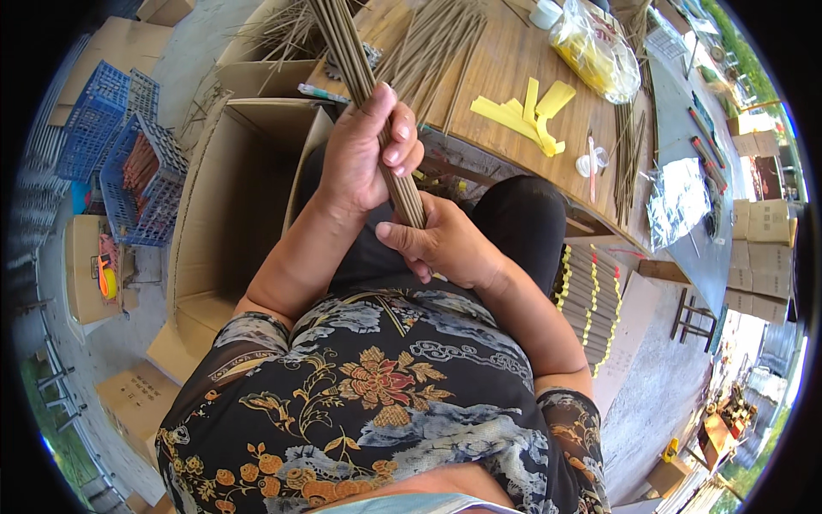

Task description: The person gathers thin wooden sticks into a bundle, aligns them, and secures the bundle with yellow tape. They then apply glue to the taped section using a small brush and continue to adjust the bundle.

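Slantwise, brown sticks rest in both hands.

the person's left hand wraps around a bundle of thin brown sticks that slants across the lap, while the right hand holds its lower end. ahead stands a wooden table bearing loose brown sticks, yellow strips and a clear bag with yellow contents. an open cardboard box stands beside the left forearm, with blue crates farther left.
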